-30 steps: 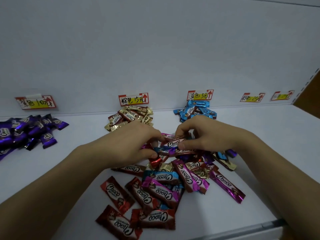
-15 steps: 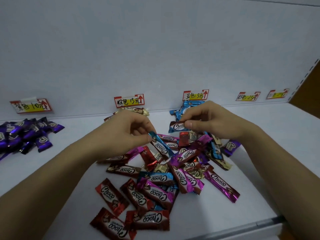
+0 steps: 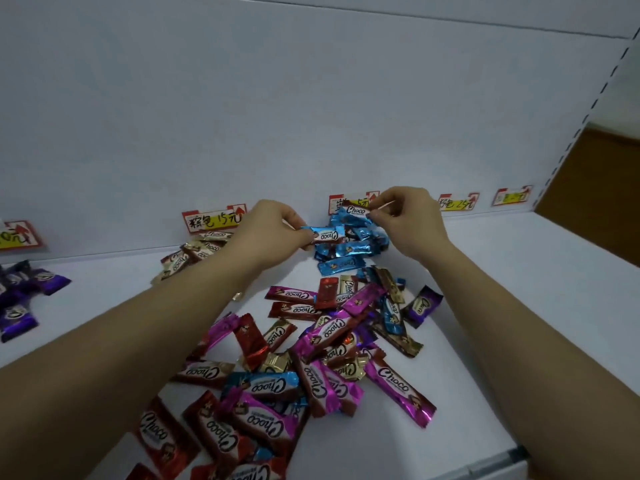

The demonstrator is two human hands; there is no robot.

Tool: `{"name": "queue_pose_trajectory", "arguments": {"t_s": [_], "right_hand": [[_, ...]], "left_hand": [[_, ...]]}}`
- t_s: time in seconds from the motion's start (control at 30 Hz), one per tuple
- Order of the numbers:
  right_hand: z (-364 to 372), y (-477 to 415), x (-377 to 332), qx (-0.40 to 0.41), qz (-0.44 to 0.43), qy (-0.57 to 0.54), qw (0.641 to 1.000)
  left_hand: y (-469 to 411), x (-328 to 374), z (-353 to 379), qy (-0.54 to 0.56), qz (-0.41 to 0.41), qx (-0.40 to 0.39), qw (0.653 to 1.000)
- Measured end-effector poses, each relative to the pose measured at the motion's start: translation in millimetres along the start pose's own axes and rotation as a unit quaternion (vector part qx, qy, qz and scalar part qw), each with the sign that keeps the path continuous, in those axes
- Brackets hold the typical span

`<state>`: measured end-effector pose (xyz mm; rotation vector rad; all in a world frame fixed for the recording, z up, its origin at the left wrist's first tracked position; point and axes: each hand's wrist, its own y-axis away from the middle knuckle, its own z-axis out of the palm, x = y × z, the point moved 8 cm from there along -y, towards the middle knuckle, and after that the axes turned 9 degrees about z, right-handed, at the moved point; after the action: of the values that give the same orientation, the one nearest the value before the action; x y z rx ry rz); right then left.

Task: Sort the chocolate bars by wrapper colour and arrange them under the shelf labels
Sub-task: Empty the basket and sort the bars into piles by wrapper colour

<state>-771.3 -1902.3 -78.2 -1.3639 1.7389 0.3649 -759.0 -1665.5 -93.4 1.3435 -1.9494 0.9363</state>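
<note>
Far L: a red-and-yellow paper price label (image 3: 17, 235) was stuck on the white back wall (image 3: 311, 98), w/ a heap of purple foil-wrapped chocolate bars (image 3: 20, 296) on the white shelf board (image 3: 519, 271) below it. Next along, a second red-and-yellow label (image 3: 214, 221) sat above a small pile of gold foil-wrapped bars (image 3: 194, 254). Front-centre lay an unsorted heap of red, pink, blue, gold & purple bars (image 3: 263, 415).

L hand (image 3: 273, 230) was curled, thumb & fingertips pinching one end of a blue foil-wrapped bar (image 3: 325, 234) at the L edge of the pile of blue bars (image 3: 349, 251). R hand (image 3: 408, 220) pinched the R end of another blue bar (image 3: 356, 212), held over the top of that pile & in front of a third label (image 3: 337, 202), mostly hidden. Further R on the wall: a fourth label (image 3: 457, 202), then a fifth label (image 3: 512, 196).
</note>
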Motion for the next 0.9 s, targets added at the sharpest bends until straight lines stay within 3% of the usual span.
{"name": "queue_pose_trajectory", "arguments": {"t_s": [0.3,0.47,0.57,0.67,0.8,0.9], "right_hand": [[15,-7,16,-0.007,0.038,0.014,0.999],[-4,4,3,0.0,-0.015,0.035,0.999],[-7,21,-16,-0.073,-0.056,0.077,0.993],[-6,49,-35,-0.18,-0.085,0.209,0.957],[-18,87,-22,-0.18,-0.048,0.256,0.948],[-18,107,-2,-0.16,-0.01,0.271,0.949]], "left_hand": [[-24,-5,32,-0.091,-0.006,-0.008,0.996],[-5,1,17,-0.098,0.035,0.001,0.995],[22,18,12,-0.086,0.096,-0.049,0.99],[51,41,19,-0.112,0.185,-0.117,0.969],[75,51,42,-0.175,0.243,-0.215,0.93],[73,48,49,-0.211,0.251,-0.213,0.921]]}}
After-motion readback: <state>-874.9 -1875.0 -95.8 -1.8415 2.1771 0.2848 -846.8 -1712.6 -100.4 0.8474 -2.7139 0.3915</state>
